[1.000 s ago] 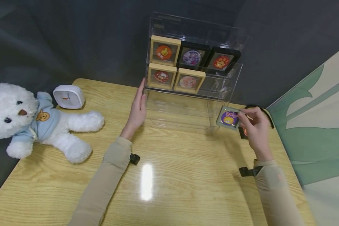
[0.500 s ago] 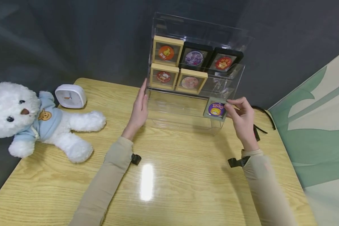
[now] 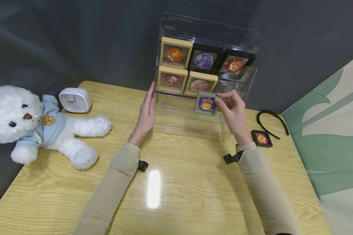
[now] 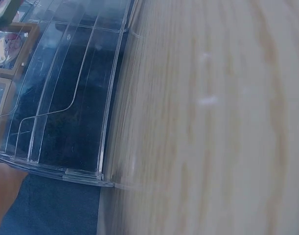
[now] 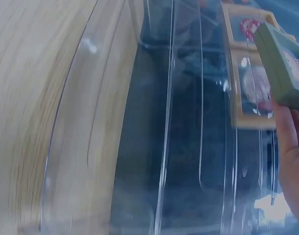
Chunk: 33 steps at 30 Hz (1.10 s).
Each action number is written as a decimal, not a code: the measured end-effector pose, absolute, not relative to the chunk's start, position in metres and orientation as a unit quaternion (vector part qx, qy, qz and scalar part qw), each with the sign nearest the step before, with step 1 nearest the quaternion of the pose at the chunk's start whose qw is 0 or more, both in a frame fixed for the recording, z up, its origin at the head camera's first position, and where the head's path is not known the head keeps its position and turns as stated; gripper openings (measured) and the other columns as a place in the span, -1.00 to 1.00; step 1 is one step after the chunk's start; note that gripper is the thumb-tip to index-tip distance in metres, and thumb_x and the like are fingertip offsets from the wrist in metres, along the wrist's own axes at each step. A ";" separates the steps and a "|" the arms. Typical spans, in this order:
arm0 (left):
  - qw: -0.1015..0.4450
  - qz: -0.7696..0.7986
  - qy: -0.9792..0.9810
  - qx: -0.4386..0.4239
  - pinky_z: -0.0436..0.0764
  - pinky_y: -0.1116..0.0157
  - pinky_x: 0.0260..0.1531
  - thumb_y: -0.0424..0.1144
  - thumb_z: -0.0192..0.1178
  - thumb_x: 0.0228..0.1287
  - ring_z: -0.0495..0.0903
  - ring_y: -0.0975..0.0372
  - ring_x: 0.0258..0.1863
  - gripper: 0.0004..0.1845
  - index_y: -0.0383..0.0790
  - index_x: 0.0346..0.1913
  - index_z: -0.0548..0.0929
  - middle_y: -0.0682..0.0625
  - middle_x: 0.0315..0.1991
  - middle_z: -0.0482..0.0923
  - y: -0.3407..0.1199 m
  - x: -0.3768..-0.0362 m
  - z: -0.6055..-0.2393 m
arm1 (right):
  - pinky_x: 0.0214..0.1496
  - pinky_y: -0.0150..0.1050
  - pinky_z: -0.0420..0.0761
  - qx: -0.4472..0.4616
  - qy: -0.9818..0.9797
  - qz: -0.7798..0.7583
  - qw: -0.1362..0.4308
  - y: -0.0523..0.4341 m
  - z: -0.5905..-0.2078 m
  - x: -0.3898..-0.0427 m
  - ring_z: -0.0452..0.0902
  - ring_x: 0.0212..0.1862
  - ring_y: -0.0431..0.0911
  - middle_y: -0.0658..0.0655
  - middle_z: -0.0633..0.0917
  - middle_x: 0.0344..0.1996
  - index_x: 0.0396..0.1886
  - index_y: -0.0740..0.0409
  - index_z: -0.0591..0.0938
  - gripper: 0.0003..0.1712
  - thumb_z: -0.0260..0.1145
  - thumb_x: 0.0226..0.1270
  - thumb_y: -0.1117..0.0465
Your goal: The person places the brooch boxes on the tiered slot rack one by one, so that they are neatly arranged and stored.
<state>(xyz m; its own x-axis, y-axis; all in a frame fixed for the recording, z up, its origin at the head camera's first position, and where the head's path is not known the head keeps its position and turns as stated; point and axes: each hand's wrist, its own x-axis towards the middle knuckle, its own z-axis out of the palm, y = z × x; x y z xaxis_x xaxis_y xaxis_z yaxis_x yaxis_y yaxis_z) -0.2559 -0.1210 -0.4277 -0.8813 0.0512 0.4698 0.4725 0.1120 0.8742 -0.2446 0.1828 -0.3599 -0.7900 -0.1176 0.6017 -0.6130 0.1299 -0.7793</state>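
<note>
A clear acrylic tiered display case (image 3: pixel 238 52) stands at the back of the wooden table (image 3: pixel 179 182) and holds several small framed badges. My right hand (image 3: pixel 231 107) pinches a grey-green frame (image 3: pixel 206 103) with a purple badge, held in front of the case's lower tiers. The right wrist view shows that frame (image 5: pixel 282 66) near the tan frames inside the case (image 5: pixel 188 122). My left hand (image 3: pixel 146 112) rests flat with straight fingers against the case's left side. The left wrist view shows the case's clear steps (image 4: pixel 66 98) and a bit of the hand (image 4: pixel 2 196).
A white plush bear (image 3: pixel 32 124) in a blue shirt lies at the left, with a small white clock (image 3: pixel 75 99) behind it. A small black frame with a red badge (image 3: pixel 261 138) and a black headband (image 3: pixel 270 120) lie at the right. A green-patterned surface (image 3: pixel 335 130) borders the table's right edge.
My right hand has carried the grey-green frame from the table's right side up and leftward to the front of the case. The small black frame is uncovered. The left hand stayed put.
</note>
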 end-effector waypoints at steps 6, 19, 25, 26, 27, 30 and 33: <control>0.168 -0.639 -0.729 -0.181 0.00 0.29 0.64 -0.37 -0.38 0.78 -0.08 0.15 0.70 -0.39 -0.17 0.77 -0.07 -0.10 0.75 -0.11 -0.122 -0.255 -0.428 | -0.26 -0.44 0.64 0.290 -0.725 0.590 0.206 0.150 -0.365 -0.255 0.64 -0.36 -0.29 -0.12 0.75 -0.23 0.00 0.53 0.61 -0.86 0.30 0.52 0.54; 0.177 -0.626 -0.736 -0.187 -0.06 0.28 0.65 -0.37 -0.34 0.78 -0.09 0.12 0.71 -0.39 -0.22 0.76 -0.06 -0.15 0.75 -0.10 -0.123 -0.257 -0.429 | -0.12 -0.39 0.69 0.284 -0.748 0.550 0.238 0.106 -0.383 -0.265 0.70 -0.17 -0.28 0.35 0.77 0.03 -0.02 0.45 0.66 -0.84 0.36 0.52 0.42; 0.179 -0.623 -0.737 -0.191 -0.05 0.27 0.66 -0.37 -0.35 0.79 -0.09 0.11 0.71 -0.40 -0.25 0.75 -0.07 -0.19 0.74 -0.11 -0.123 -0.256 -0.430 | -0.13 -0.35 0.72 0.276 -0.752 0.552 0.233 0.095 -0.389 -0.270 0.77 -0.13 -0.08 0.34 0.78 0.07 -0.05 0.44 0.67 -0.87 0.37 0.50 0.45; 0.179 -0.622 -0.737 -0.192 -0.04 0.27 0.66 -0.37 -0.35 0.79 -0.09 0.11 0.71 -0.40 -0.25 0.75 -0.07 -0.18 0.74 -0.11 -0.123 -0.256 -0.430 | -0.12 -0.35 0.72 0.276 -0.752 0.551 0.232 0.092 -0.390 -0.270 0.78 -0.12 -0.01 0.33 0.78 0.07 -0.06 0.44 0.67 -0.88 0.37 0.50 0.45; 0.179 -0.622 -0.737 -0.193 -0.04 0.26 0.66 -0.36 -0.35 0.79 -0.09 0.11 0.71 -0.40 -0.25 0.75 -0.07 -0.18 0.74 -0.10 -0.123 -0.257 -0.430 | -0.11 -0.36 0.73 0.277 -0.751 0.553 0.231 0.090 -0.391 -0.271 0.78 -0.11 0.06 0.34 0.78 0.06 -0.07 0.44 0.67 -0.88 0.38 0.48 0.46; 0.179 -0.622 -0.737 -0.194 -0.02 0.27 0.65 -0.37 -0.34 0.79 -0.08 0.12 0.71 -0.40 -0.25 0.75 -0.06 -0.16 0.75 -0.10 -0.123 -0.257 -0.430 | -0.06 -0.35 0.77 0.280 -0.751 0.552 0.229 0.083 -0.393 -0.270 0.78 -0.03 0.18 0.34 0.78 0.06 -0.10 0.44 0.68 -0.88 0.40 0.45 0.45; 0.183 -0.621 -0.737 -0.195 -0.02 0.26 0.65 -0.37 -0.34 0.79 -0.08 0.11 0.71 -0.41 -0.26 0.75 -0.05 -0.15 0.74 -0.10 -0.124 -0.257 -0.430 | -0.03 -0.29 0.80 0.291 -0.757 0.537 0.233 0.077 -0.396 -0.269 0.77 0.03 0.18 0.32 0.79 0.05 -0.11 0.42 0.70 -0.89 0.43 0.43 0.46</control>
<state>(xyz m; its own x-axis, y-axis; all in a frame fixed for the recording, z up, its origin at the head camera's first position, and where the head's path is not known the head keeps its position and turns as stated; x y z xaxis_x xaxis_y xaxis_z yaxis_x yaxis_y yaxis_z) -0.2574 -0.1238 -0.4299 -0.8572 0.0602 0.5114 0.5142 0.1522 0.8440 -0.2694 0.0773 -0.3958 -0.7227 -0.1899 0.6646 -0.6900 0.2536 -0.6779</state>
